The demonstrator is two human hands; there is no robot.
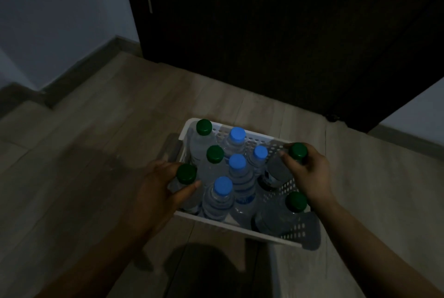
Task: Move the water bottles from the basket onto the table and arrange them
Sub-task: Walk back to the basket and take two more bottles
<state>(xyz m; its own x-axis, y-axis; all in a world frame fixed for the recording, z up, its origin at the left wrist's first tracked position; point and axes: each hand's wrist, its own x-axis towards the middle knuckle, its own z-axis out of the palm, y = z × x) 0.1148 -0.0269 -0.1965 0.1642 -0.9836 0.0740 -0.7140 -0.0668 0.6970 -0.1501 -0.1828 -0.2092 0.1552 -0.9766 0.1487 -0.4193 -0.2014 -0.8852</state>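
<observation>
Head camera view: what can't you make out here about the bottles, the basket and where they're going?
- Table: outside the head view; only floor and a dark door show.
- Labels: too dim and blurred to read, even on the tilted bottle that the right hand grips.
- Basket bottom: covered by bottles.
- Left hand grip: fingers partly hidden behind its green-capped bottle.

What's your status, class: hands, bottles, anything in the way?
Left hand grips left green-capped bottle. Right hand grips right green-capped bottle. Seven more bottles in white basket. Nothing blocking; no table in view.
</observation>
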